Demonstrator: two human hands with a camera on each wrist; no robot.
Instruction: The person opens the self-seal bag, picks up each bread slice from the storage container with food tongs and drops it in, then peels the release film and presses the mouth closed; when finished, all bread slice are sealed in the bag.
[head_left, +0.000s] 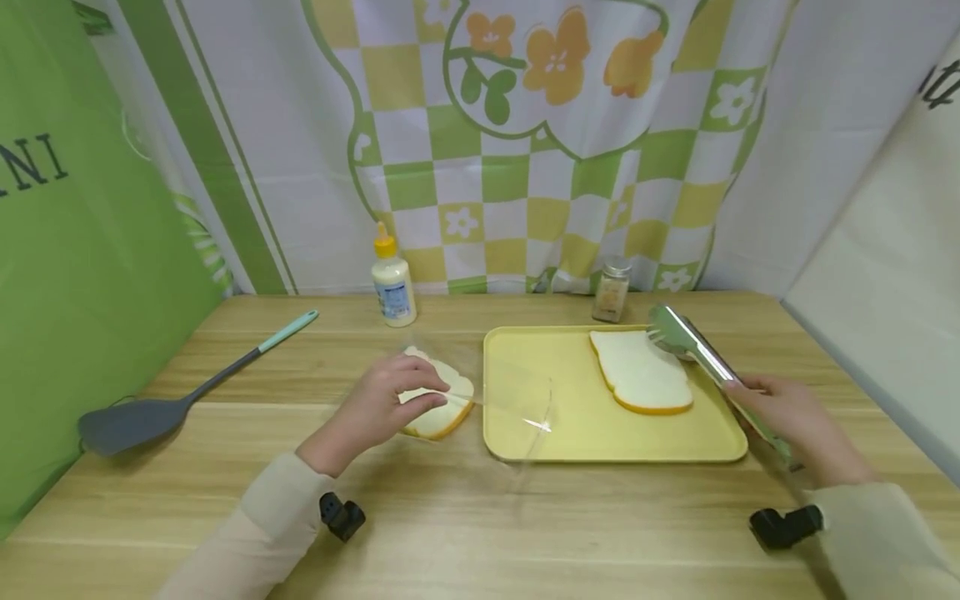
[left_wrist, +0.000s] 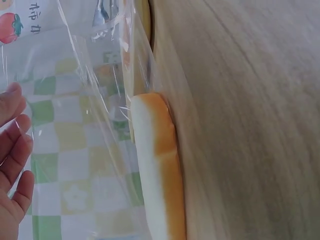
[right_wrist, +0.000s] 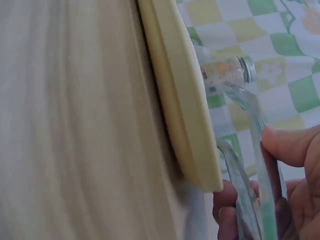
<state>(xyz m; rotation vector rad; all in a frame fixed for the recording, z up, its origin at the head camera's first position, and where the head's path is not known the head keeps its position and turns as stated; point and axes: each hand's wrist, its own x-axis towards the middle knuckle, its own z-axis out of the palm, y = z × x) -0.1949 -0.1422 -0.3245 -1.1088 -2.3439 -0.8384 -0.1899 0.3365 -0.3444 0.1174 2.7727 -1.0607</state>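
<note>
My left hand (head_left: 386, 404) pinches a clear plastic bag (head_left: 537, 425) between thumb and fingertips. The bag stretches to the right, over the left edge of the yellow tray (head_left: 517, 358). Beneath that hand, a slice of bread (head_left: 459, 387) with an orange-brown crust lies on the table, partly covered by fingers and film; in the left wrist view its crust edge (left_wrist: 167, 155) shows. My right hand (head_left: 798, 421) grips metal tongs (head_left: 705, 350) with pale green tips. Their tips overlap the far right corner of a second bread slice (head_left: 641, 375) lying on the tray.
A squeeze bottle (head_left: 394, 287) with a yellow cap and a small glass shaker (head_left: 611, 292) stand along the back of the wooden table (head_left: 420, 533). A grey spatula (head_left: 142, 423) with a mint handle lies at left. Patterned cloth (head_left: 502, 208) hangs behind.
</note>
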